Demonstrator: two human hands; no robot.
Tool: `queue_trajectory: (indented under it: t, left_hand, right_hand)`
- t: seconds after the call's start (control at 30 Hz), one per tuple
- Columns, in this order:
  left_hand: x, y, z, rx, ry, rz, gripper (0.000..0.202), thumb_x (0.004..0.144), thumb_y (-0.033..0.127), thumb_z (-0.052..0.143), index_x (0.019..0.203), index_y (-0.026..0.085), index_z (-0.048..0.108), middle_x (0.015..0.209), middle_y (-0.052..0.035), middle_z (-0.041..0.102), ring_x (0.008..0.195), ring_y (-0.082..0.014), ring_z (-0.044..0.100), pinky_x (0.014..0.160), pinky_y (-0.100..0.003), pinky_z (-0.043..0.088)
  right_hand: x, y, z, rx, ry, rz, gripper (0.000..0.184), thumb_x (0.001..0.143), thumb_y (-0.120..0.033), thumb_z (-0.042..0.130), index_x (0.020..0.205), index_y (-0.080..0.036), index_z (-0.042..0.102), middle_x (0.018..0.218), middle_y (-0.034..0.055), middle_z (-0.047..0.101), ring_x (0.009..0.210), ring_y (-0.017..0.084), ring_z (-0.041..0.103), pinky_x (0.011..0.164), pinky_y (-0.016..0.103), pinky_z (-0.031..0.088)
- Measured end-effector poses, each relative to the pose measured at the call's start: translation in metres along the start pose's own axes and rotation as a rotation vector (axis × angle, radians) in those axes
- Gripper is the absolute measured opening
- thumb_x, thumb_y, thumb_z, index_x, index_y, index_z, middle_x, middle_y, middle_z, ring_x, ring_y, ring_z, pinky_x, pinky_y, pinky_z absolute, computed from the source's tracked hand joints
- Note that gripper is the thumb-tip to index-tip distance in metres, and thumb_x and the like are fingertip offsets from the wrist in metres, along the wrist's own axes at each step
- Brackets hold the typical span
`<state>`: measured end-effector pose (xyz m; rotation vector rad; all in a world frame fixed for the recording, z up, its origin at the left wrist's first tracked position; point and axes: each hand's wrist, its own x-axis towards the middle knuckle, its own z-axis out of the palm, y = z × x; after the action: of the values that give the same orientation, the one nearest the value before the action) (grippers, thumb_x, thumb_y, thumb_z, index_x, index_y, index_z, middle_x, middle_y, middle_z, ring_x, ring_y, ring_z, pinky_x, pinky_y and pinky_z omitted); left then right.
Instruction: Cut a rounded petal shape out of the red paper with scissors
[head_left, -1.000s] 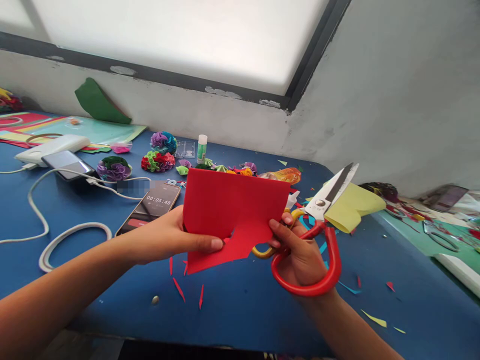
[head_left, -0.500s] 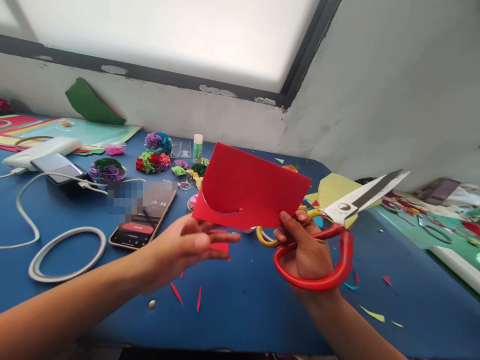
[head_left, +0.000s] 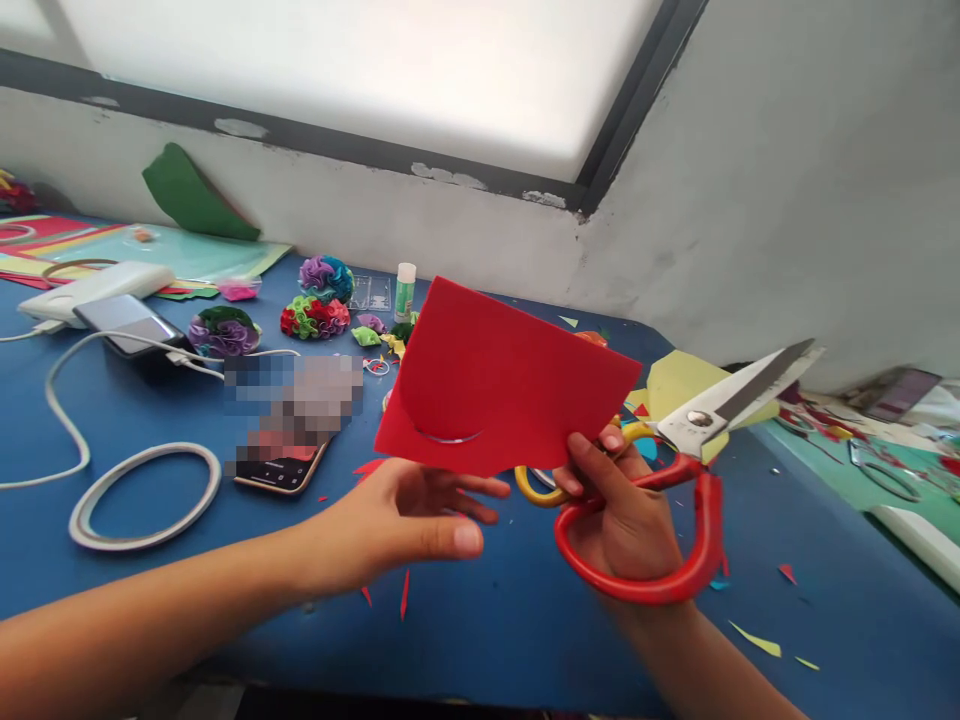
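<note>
A sheet of red paper (head_left: 517, 370) with a curved cut near its lower left is pinched at its lower right corner by my right hand (head_left: 626, 505). The same hand carries scissors (head_left: 701, 420); their red handle loops around it, and the blades point up and to the right, nearly together. Behind the paper's lower edge, a yellow ring-shaped handle (head_left: 534, 490) is partly hidden by my fingers. My left hand (head_left: 420, 515) is open just under the sheet, thumb and fingers apart, holding nothing. Small red paper scraps (head_left: 405, 595) lie on the table below it.
On the blue table (head_left: 495, 640) at left are a roll of tape (head_left: 146, 497), a phone (head_left: 277, 470), a cabled device (head_left: 131, 325) and a white power bank (head_left: 94, 293). Ruffled flowers (head_left: 315, 317) and a glue stick (head_left: 405, 290) stand behind. Yellow paper (head_left: 682, 385) lies right.
My left hand has turned, its thumb now stretched lower and to the right. The red paper has shifted slightly right and tilted. The whole view has moved a little; the scissors remain in my right hand.
</note>
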<state>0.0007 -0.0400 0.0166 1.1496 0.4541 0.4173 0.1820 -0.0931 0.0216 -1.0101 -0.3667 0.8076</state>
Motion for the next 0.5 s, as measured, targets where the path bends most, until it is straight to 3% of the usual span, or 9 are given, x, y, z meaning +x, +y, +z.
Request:
queue_trajectory:
  t: [0.1, 0.2, 0.33, 0.5]
  left_hand:
    - [-0.001, 0.003, -0.004, 0.042, 0.232, 0.151, 0.033, 0.079, 0.041, 0.071, 0.105, 0.021, 0.069, 0.106, -0.0058, 0.073, 0.096, -0.0232, 0.068, 0.084, -0.033, 0.054]
    - [-0.002, 0.012, -0.006, 0.112, 0.4, 0.177, 0.024, 0.083, 0.039, 0.066, 0.096, 0.02, 0.071, 0.093, -0.0037, 0.076, 0.082, -0.0207, 0.071, 0.077, -0.03, 0.057]
    - [-0.005, 0.028, -0.005, 0.347, 0.426, 0.173, 0.02, 0.077, 0.037, 0.071, 0.072, 0.018, 0.072, 0.068, -0.0018, 0.074, 0.067, -0.0186, 0.07, 0.065, -0.026, 0.057]
    - [-0.009, 0.041, -0.004, 0.496, 0.39, 0.192, 0.016, 0.069, 0.029, 0.078, 0.057, 0.02, 0.071, 0.057, 0.0005, 0.069, 0.058, -0.017, 0.067, 0.055, -0.024, 0.056]
  right_hand:
    - [-0.004, 0.0, 0.001, -0.031, -0.036, 0.033, 0.051, 0.042, -0.018, 0.084, 0.065, -0.022, 0.039, 0.06, -0.0116, 0.049, 0.041, 0.003, 0.044, 0.035, 0.015, 0.037]
    - [-0.007, 0.0, 0.001, -0.049, -0.076, 0.056, 0.051, 0.044, -0.019, 0.085, 0.066, -0.022, 0.039, 0.059, -0.0121, 0.05, 0.039, 0.003, 0.045, 0.036, 0.016, 0.038]
    - [-0.006, 0.001, 0.0, -0.062, -0.117, 0.046, 0.051, 0.046, -0.018, 0.085, 0.068, -0.022, 0.039, 0.059, -0.0129, 0.049, 0.04, 0.003, 0.046, 0.037, 0.016, 0.039]
    - [-0.003, 0.005, -0.005, -0.105, -0.183, 0.03, 0.05, 0.05, -0.02, 0.086, 0.068, -0.022, 0.04, 0.052, -0.0132, 0.05, 0.037, 0.005, 0.049, 0.037, 0.016, 0.039]
